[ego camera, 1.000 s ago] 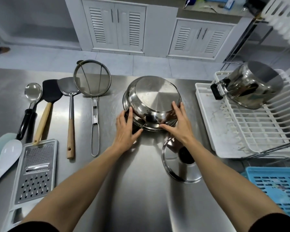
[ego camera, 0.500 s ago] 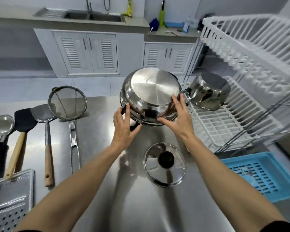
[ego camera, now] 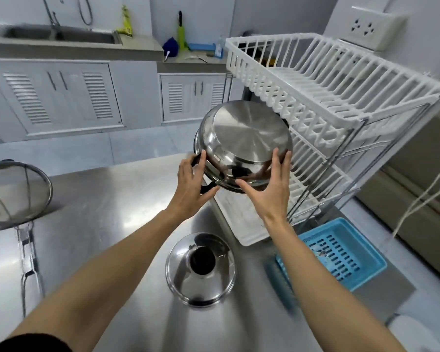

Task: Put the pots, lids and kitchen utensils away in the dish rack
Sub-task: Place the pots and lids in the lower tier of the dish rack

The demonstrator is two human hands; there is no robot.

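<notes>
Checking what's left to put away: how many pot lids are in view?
1: the pot lid lies on the steel counter near the person; others may be hidden.

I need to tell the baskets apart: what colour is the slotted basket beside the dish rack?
Light blue basket, clearest in the head view.
</notes>
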